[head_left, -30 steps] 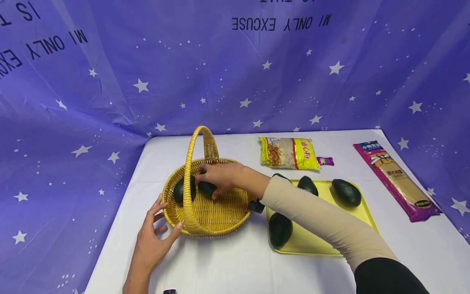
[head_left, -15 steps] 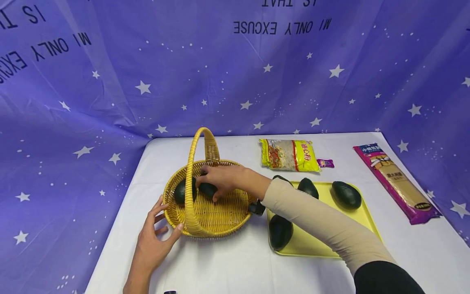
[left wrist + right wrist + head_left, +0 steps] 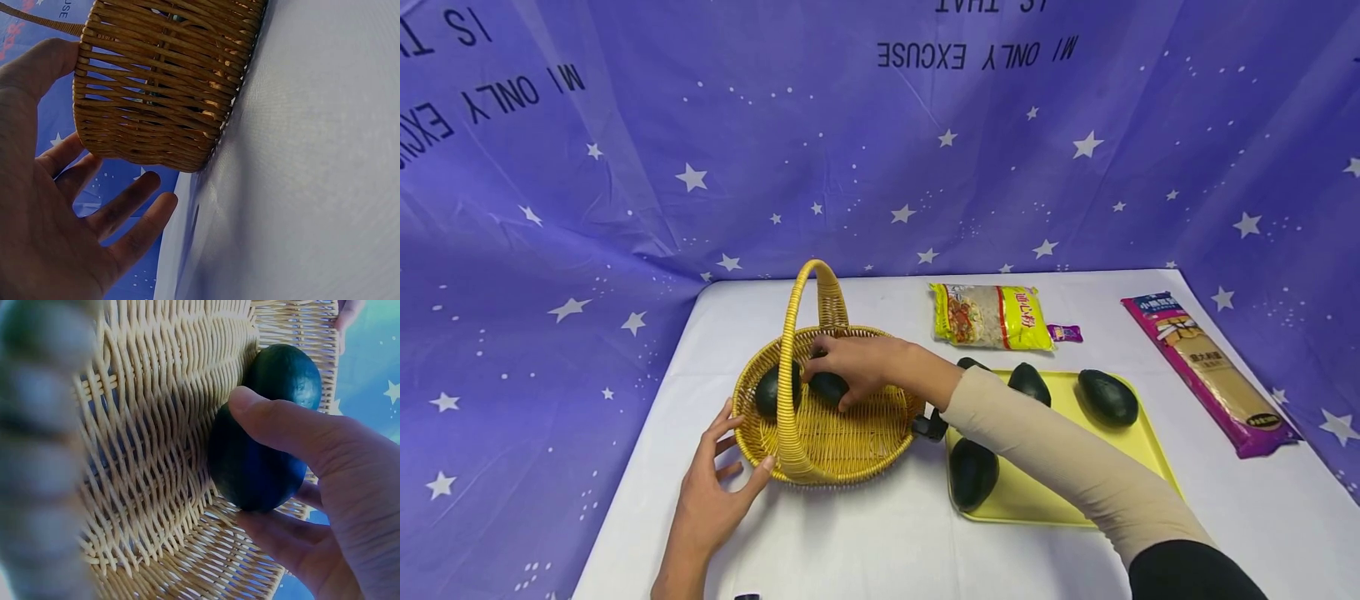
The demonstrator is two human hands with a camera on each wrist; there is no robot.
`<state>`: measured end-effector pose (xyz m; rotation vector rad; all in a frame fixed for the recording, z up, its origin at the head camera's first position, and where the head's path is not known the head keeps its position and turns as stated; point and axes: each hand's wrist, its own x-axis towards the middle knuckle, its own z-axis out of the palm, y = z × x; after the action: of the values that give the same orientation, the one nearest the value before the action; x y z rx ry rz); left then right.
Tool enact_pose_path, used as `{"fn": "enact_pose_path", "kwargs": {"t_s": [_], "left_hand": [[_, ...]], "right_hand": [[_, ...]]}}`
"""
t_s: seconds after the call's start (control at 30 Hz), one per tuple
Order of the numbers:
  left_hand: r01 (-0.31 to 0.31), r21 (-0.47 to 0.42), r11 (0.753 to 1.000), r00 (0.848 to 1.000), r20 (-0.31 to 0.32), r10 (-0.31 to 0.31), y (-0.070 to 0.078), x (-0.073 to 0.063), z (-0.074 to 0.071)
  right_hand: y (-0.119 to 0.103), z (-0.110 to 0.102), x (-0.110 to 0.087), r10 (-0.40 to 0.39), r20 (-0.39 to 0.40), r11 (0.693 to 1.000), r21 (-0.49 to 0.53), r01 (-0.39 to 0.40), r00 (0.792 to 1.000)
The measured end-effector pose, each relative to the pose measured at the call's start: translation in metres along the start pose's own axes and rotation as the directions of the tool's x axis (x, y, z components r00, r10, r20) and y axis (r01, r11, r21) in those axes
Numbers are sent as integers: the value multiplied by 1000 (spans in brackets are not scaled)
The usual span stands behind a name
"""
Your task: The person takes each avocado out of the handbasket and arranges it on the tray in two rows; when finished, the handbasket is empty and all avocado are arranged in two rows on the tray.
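Note:
My right hand (image 3: 857, 367) reaches into a yellow wicker basket (image 3: 850, 454) and grips a dark green avocado (image 3: 829, 388). In the right wrist view the thumb lies across this avocado (image 3: 253, 465), with fingers curled under its other side, close over the woven bottom. A second avocado (image 3: 767, 392) sits behind it at the basket's left, partly hidden by the arched handle (image 3: 786, 375). My left hand (image 3: 711, 487) spreads around the basket's left rim. In the left wrist view its thumb and two fingertips touch the wicker (image 3: 156, 81), while the other fingers extend free.
A yellow tray (image 3: 1045, 504) right of the basket carries several avocados (image 3: 973, 475), partly covered by the right sleeve (image 3: 1060, 450). Behind lie a yellow noodle packet (image 3: 992, 317) and a small purple sachet (image 3: 1065, 333). A long purple packet (image 3: 1210, 375) lies at the far right.
My right hand and the avocado in it have shifted slightly to the right within the basket. The left hand stays at the rim. The head view has tilted a little.

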<state>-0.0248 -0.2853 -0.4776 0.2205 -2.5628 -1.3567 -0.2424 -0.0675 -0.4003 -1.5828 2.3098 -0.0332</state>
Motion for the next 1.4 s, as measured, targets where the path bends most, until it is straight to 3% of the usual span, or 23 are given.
{"fn": "enact_pose_path", "kwargs": {"t_s": [0.6,0.83,1.07,1.4], "left_hand": [[6,4,1000,1000,3,-6,1,-1,0],[-1,13,1000,1000,-7,1,2,-1,0],[-50,49,998,998,-36,52,3,-1,2],[-137,171,976,984,-90,154,1,-2,1]], "right_hand": [[2,4,-27,-41,-143,998,49,48,989],[3,8,-40,-18,-192,998,62,31,981],[1,10,-53,-21,-238,996,77,40,971],[0,15,-75,6,-284,991,129,32,959]]}}
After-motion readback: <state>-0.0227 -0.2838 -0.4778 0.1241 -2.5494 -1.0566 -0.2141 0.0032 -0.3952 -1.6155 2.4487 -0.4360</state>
